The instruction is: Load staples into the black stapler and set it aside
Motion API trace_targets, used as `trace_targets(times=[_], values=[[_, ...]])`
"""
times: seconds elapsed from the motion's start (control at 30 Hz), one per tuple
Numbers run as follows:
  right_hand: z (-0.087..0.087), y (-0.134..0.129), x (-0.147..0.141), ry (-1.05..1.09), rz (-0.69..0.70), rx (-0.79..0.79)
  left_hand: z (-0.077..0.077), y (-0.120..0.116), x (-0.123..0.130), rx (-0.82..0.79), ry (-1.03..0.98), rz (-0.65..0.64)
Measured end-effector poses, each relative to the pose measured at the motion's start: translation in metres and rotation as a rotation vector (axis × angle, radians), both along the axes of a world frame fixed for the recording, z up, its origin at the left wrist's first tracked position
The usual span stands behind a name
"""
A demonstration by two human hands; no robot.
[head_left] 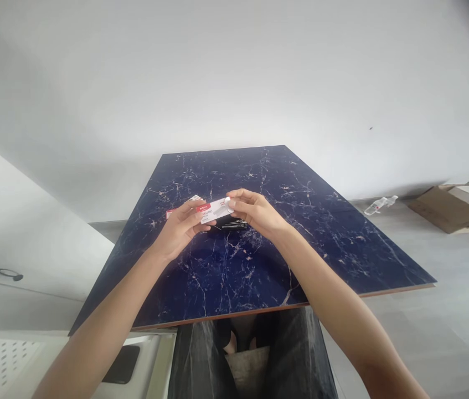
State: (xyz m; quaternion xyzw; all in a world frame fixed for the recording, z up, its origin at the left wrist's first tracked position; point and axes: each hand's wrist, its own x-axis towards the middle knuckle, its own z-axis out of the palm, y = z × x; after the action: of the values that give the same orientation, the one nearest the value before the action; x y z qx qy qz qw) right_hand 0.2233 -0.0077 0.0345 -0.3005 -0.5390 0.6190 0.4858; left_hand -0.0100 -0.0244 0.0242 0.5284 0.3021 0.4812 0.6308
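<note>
A small white and red printed box point(216, 209) is held up over the table between my two hands. My left hand point(186, 224) grips its left end, thumb in front and fingers behind. At the right end, my right hand point(253, 209) pinches the box between thumb and fingers. Another white and red box point(170, 213) lies on the table behind my left hand, partly hidden by it. Below the held box is a dark black item point(234, 224) with pale markings; its kind I cannot make out.
The table point(234, 277) has a dark blue marbled top with a thin brown edge. A clear plastic bottle point(380, 205) and an open cardboard box point(446, 209) lie on the floor to the right. At lower left a dark flat object point(122, 364) rests on a pale surface.
</note>
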Motion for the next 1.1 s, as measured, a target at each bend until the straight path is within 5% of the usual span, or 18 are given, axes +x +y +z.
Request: trace_targets(times=[1.1], values=[[-0.0046,-0.0007,-0.0088,-0.075,-0.22,0.047,0.0007,-0.0023,0.0005,0.179,0.117,0.015]])
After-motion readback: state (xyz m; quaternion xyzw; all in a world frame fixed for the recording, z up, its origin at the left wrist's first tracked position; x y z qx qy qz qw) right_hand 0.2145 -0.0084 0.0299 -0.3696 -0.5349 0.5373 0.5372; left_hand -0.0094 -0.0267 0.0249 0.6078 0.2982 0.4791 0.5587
